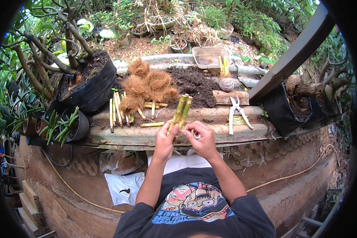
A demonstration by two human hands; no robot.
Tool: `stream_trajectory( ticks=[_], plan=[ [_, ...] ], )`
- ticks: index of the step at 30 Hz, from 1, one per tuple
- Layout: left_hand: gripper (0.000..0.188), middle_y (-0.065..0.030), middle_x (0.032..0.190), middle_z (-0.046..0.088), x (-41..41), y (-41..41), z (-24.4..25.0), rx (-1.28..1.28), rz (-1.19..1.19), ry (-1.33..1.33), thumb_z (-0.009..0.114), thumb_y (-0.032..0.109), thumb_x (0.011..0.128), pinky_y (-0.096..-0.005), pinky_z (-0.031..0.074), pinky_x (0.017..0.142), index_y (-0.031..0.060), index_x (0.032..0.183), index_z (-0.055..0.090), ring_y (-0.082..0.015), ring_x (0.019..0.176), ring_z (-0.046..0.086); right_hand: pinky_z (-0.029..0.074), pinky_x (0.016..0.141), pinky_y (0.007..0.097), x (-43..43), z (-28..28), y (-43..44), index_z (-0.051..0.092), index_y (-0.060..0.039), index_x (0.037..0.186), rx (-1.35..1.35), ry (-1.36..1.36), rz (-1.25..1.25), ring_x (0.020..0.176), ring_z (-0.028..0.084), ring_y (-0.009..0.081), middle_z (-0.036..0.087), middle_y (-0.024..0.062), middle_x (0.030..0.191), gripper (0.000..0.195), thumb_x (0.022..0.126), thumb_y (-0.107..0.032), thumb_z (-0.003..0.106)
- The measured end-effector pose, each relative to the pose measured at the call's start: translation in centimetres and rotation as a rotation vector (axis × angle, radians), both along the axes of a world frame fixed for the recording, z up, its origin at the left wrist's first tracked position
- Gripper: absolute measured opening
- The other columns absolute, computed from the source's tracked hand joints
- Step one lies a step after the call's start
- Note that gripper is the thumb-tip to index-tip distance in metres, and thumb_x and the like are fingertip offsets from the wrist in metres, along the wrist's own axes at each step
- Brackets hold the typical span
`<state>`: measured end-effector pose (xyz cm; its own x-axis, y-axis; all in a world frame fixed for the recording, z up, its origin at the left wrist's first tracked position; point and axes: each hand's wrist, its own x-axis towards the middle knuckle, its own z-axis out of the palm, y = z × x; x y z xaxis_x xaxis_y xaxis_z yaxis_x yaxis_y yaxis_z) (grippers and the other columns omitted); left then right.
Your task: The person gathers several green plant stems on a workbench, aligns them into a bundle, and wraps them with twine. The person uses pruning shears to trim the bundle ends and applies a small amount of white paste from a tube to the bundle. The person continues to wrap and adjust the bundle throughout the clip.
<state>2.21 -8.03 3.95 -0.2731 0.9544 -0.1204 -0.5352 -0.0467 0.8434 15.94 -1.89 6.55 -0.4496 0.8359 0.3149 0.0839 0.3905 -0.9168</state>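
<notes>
My left hand (165,140) grips a small upright bundle of green-yellow cane cuttings (181,110) near its lower end. Close against the bundle's base on the right, my right hand (200,139) has thumb and forefinger pinched together, with a small spool (197,135) held in its curled fingers. Whether thread runs between the fingertips is too fine to tell. Beyond my hands lie clumps of brown coconut fibre (148,81) and dark soil (193,84). Shorter cut stems (116,108) lie left of the bundle, and one more (152,124) lies just beside it.
Pruning shears (236,114) rest on thin sticks at the right. Behind them are a string-wrapped ball with stems (226,83) and a clear plastic tray (209,56). Black-bagged plants (92,86) flank the corrugated work surface (125,135). A dark post (291,50) slants at the right.
</notes>
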Motion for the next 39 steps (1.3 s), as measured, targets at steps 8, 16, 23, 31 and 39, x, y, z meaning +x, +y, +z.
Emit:
stream_trajectory(
  ticks=[8, 16, 23, 31, 39],
  plan=[
    [0.028, 0.0013, 0.102, 0.062, -0.1, 0.1, -1.0, 0.002, 0.0, -0.145, 0.059, 0.026, 0.1, -0.0232, 0.046, 0.076, 0.0062, 0.119, 0.056, -0.0049, 0.09, 0.057, 0.043, 0.059, 0.026, 0.6, -0.6, 0.1, 0.067, -0.0003, 0.092, -0.038, 0.003, 0.018, 0.067, 0.056, 0.0127, 0.063, 0.0055, 0.079, 0.011, 0.086, -0.008, 0.07],
    [0.031, -0.0007, 0.1, 0.06, 0.3, 0.3, 0.1, -0.038, 0.033, -0.163, 0.058, 0.028, 0.1, -0.0231, 0.046, 0.075, 0.0042, 0.12, 0.056, -0.0068, 0.085, 0.055, 0.042, 0.059, 0.026, 0.0, -0.1, -0.2, 0.07, -0.0016, 0.091, 0.022, -0.084, -0.039, 0.066, 0.056, 0.0115, 0.062, 0.0033, 0.075, 0.019, 0.08, -0.014, 0.078],
    [0.04, -0.0025, 0.099, 0.059, 0.3, 0.6, -0.6, -0.041, 0.055, -0.144, 0.057, 0.03, 0.101, -0.0245, 0.046, 0.07, 0.0, 0.128, 0.053, -0.0074, 0.081, 0.053, 0.046, 0.058, 0.0278, 0.6, -1.0, 0.8, 0.072, -0.0006, 0.088, 0.029, -0.062, -0.058, 0.064, 0.06, 0.0151, 0.066, 0.0085, 0.077, 0.011, 0.085, -0.011, 0.073],
    [0.045, -0.0046, 0.099, 0.059, -0.8, 0.6, -0.8, 0.008, 0.057, -0.212, 0.056, 0.032, 0.1, -0.0257, 0.045, 0.068, -0.0039, 0.126, 0.052, -0.0097, 0.08, 0.052, 0.05, 0.065, 0.0337, 3.9, -3.2, 5.0, 0.069, -0.003, 0.108, 0.098, -0.262, -0.589, 0.071, 0.061, 0.0205, 0.065, 0.0111, 0.099, 0.023, 0.086, -0.011, 0.068],
    [0.045, -0.0051, 0.098, 0.06, 0.2, 0.5, 0.1, -0.02, -0.071, -0.273, 0.055, 0.035, 0.101, -0.0255, 0.044, 0.067, -0.0039, 0.125, 0.054, -0.0104, 0.079, 0.053, 0.05, 0.073, 0.0316, 3.1, 0.1, 4.0, 0.067, -0.0048, 0.116, 0.053, -0.104, 0.05, 0.088, 0.065, 0.0218, 0.069, 0.0112, 0.102, 0.031, 0.086, -0.015, 0.07]
  ],
)
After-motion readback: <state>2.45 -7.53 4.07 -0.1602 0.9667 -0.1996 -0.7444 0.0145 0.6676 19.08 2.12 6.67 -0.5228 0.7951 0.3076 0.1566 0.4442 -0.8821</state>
